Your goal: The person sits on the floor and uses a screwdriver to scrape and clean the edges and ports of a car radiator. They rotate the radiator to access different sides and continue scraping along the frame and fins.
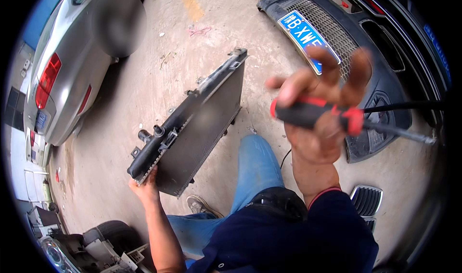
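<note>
A car radiator (211, 123) with a black plastic tank and a grey finned core slants up and away in front of me. My left hand (144, 188) is closed around its near lower end; the radiator hides part of the fingers. Raised to the right, my right hand (315, 145) grips a red and black screwdriver (303, 114), its metal shaft pointing right. The thumb side and palm hold the handle while some fingers stick up, somewhat blurred by motion. A space separates the screwdriver from the radiator.
Beyond my right hand lies a dark bumper (365, 95) with a blue plate, beside another car. A silver car (77, 66) stands at the left. Black slatted grille pieces (366, 201) lie at the lower right. A tire (115, 237) shows at the lower left.
</note>
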`<action>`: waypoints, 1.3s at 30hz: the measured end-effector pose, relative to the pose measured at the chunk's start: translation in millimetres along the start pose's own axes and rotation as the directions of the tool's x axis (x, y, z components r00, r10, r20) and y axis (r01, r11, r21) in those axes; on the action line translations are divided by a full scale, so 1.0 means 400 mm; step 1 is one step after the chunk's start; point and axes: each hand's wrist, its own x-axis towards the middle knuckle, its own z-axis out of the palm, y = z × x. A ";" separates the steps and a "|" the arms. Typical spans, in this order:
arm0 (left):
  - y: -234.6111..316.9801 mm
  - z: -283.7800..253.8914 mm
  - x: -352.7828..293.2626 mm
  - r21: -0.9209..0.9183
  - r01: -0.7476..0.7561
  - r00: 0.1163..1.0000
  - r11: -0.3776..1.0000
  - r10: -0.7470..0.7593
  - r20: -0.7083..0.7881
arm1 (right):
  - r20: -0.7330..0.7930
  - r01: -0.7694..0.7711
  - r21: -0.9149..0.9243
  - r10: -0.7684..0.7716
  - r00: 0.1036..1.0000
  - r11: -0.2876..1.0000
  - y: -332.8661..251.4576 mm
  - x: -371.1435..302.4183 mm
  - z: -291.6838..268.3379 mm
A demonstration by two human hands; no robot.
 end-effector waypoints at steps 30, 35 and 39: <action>-0.052 0.013 -0.042 0.211 0.009 1.000 0.977 -0.014 0.024 | 0.217 0.208 -0.976 0.402 0.890 0.066 -0.404 0.412 -0.052; -0.051 0.086 -0.043 -0.083 0.015 0.997 0.996 -0.009 0.070 | 0.549 0.479 -0.763 0.827 0.125 0.434 -0.165 0.460 0.259; -0.035 0.035 -0.051 -0.050 -0.012 0.997 0.999 0.016 0.079 | 0.694 0.240 -0.553 0.601 -0.397 0.798 0.035 0.463 0.491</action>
